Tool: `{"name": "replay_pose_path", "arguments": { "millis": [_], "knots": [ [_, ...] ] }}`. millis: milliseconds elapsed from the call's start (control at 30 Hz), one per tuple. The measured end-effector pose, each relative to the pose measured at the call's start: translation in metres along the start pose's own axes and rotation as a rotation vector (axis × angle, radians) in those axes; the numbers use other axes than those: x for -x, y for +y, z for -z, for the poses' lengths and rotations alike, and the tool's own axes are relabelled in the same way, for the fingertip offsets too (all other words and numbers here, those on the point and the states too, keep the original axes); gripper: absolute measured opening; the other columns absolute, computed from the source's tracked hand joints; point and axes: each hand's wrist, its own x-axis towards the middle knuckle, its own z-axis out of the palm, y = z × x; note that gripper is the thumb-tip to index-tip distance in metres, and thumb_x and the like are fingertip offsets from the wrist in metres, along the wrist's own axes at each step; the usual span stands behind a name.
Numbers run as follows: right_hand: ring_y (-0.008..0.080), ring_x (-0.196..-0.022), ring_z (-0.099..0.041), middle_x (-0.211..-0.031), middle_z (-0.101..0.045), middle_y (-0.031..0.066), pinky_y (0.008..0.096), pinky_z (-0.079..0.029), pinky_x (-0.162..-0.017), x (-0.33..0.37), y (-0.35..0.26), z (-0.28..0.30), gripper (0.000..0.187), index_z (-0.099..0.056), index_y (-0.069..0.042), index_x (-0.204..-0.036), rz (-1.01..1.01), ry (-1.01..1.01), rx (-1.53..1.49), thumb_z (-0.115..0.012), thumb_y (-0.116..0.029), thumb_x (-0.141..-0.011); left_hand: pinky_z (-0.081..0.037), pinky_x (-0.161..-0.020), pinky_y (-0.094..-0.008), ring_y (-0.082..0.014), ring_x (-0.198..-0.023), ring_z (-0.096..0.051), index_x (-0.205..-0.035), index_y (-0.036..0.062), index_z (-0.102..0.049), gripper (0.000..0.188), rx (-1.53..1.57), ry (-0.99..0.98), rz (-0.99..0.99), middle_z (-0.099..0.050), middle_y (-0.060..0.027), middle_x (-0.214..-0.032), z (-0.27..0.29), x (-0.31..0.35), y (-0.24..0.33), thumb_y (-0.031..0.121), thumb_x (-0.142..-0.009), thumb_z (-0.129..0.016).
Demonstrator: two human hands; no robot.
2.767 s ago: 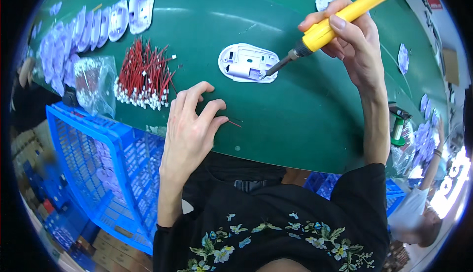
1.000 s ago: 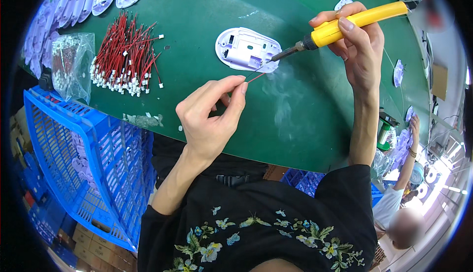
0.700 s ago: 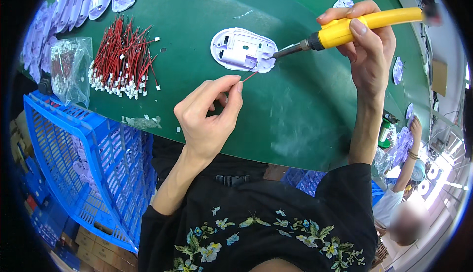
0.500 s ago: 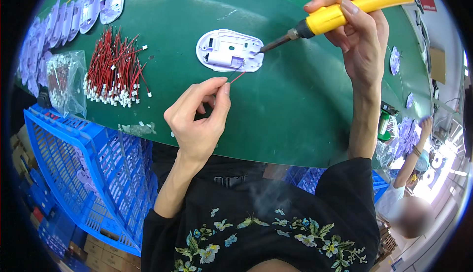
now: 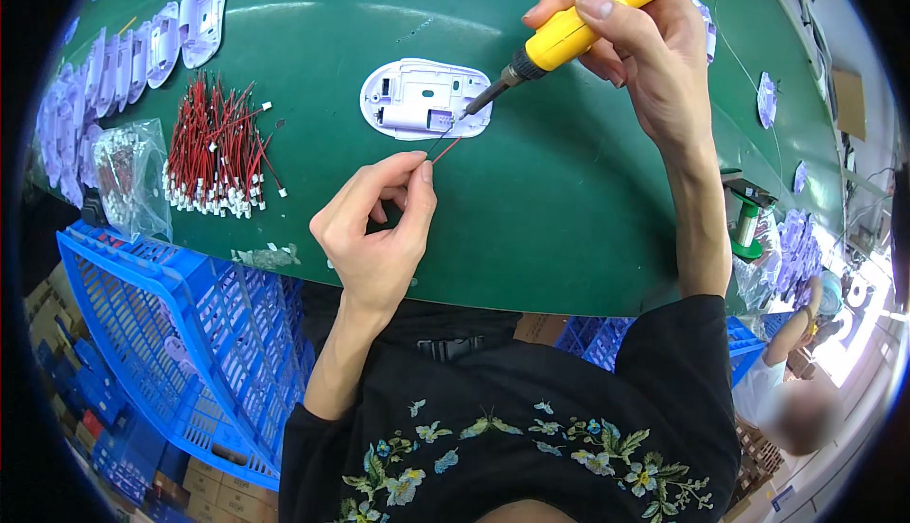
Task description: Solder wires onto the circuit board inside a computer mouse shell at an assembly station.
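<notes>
Head view, left hand: the left hand [image 5: 379,229] pinches a thin red wire [image 5: 444,150] between thumb and forefinger, its far end at the near edge of the white oval plastic housing [image 5: 424,99].
Head view, right hand: the right hand [image 5: 630,44] grips a yellow-handled soldering iron [image 5: 588,20], its tip on the housing's right end.
Setting: the housing lies open side up on the green tabletop [image 5: 569,201], a heap of red wires with white plugs [image 5: 216,148] well to its left.
</notes>
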Motion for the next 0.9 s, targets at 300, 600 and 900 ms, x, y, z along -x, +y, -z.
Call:
{"name": "replay_pose_path", "arguments": {
  "millis": [300,600,900],
  "knots": [
    [0.007,-0.052,-0.05,-0.094,-0.075,0.0231,0.0174,-0.038,-0.047,-0.001,0.003,0.0,0.018,-0.057,-0.002,-0.099,-0.003,-0.019,-0.011,-0.072,-0.011,-0.095,-0.033,-0.047,-0.022,-0.0049,-0.058,-0.063,-0.096,0.0018,-0.077,0.013,-0.015,-0.021,0.023,-0.072,-0.0011,-0.072,0.0,0.0,0.001,-0.003,-0.083,-0.077],
    [0.0064,-0.051,-0.049,-0.096,-0.074,0.0247,0.0174,-0.039,-0.047,-0.005,0.012,0.003,0.013,-0.056,-0.001,-0.102,0.006,-0.058,-0.068,-0.066,-0.01,-0.099,-0.033,-0.047,-0.0221,-0.005,-0.057,-0.064,-0.097,0.0024,-0.077,0.014,-0.032,-0.027,0.01,-0.073,-0.001,-0.073,0.0,-0.001,0.001,-0.002,-0.084,-0.077],
    [0.0057,-0.051,-0.048,-0.097,-0.074,0.0255,0.0172,-0.039,-0.047,-0.004,0.014,0.003,0.012,-0.055,-0.002,-0.102,0.016,-0.056,-0.096,-0.062,-0.013,-0.103,-0.033,-0.046,-0.0218,-0.0049,-0.058,-0.064,-0.096,0.0027,-0.077,0.013,-0.021,-0.034,0.02,-0.073,-0.0009,-0.074,0.0,-0.002,0.002,-0.001,-0.084,-0.077]
  ]
}}
